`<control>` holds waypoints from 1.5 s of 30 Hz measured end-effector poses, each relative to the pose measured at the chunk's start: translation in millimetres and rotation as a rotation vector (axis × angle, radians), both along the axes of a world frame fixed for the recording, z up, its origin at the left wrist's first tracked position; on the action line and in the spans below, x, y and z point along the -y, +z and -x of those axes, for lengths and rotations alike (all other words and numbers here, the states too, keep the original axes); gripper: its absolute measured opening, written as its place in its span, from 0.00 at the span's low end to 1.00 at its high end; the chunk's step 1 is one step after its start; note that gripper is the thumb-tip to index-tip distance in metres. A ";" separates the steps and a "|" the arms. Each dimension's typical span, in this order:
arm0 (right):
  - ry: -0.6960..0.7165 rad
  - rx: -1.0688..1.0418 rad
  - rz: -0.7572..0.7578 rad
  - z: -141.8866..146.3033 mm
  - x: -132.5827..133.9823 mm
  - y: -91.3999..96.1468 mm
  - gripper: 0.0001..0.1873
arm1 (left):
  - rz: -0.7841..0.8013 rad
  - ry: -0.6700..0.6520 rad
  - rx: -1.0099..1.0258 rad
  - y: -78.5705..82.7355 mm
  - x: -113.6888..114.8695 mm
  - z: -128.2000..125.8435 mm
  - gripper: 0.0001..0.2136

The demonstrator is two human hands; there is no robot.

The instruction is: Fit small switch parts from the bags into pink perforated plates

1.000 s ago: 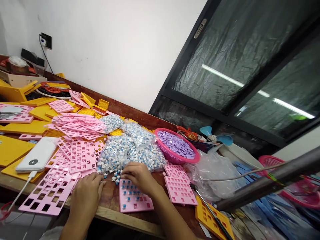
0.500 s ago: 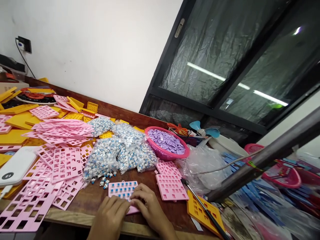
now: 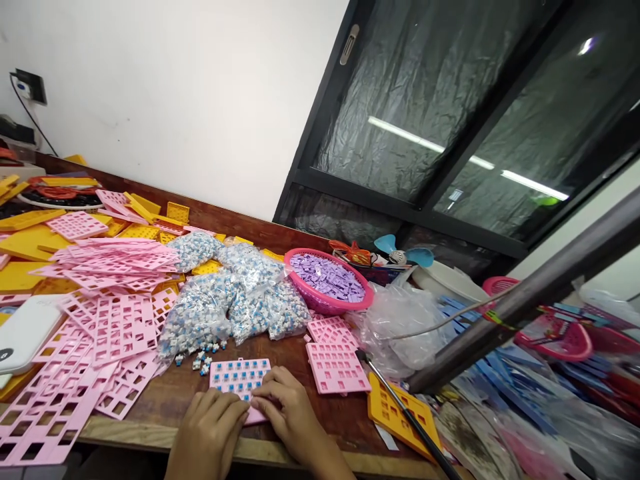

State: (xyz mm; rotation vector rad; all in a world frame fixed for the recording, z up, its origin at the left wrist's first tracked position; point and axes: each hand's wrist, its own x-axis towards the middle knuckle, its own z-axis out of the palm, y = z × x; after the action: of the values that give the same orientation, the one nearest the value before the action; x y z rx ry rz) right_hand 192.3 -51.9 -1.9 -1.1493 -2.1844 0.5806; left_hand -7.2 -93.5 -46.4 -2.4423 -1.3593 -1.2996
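In front of me on the wooden table lies a pink plate (image 3: 233, 381) with rows of square holes, several of them filled with blue-and-white key switches. My left hand (image 3: 213, 421) is closed over its near left corner, fingers together and bent. My right hand (image 3: 290, 408) grips the right side, thumb and curled fingers meeting near the lower rows. The hands cover the plate's near part, and any small piece between the fingers is hidden. Loose key switches (image 3: 202, 361) lie just beyond the plate's left corner. Clear bags of switches (image 3: 200, 313) sit behind them.
Stacked pink plates (image 3: 125, 330) and a white power bank (image 3: 30, 333) fill the left side. A pink basket of purple pieces (image 3: 327, 277) stands behind. To the right are another pink plate (image 3: 339, 368), a yellow plate (image 3: 400, 417), a black rod and a slanted metal pole (image 3: 500, 313).
The whole view has shifted slightly, so things appear a little further left. Both hands stay on the pink plate, with only small changes in the fingers.
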 end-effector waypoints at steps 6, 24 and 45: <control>-0.069 -0.164 0.077 1.1 0.9 -1.0 0.06 | 0.005 0.087 0.092 -5.6 2.4 -5.4 0.11; 0.176 0.831 -0.163 150.5 -66.0 53.6 0.09 | -0.076 0.129 0.086 -12.4 -1.4 -4.2 0.12; -0.129 -0.220 0.153 -23.8 3.4 16.1 0.09 | -0.158 0.150 -0.042 -5.0 11.6 -15.4 0.10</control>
State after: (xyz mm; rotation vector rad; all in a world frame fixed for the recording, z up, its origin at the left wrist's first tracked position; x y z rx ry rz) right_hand 216.1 -55.4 14.1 -1.2320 -1.8918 0.7897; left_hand 8.2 -105.1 -51.4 -2.2063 -1.3453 -1.2612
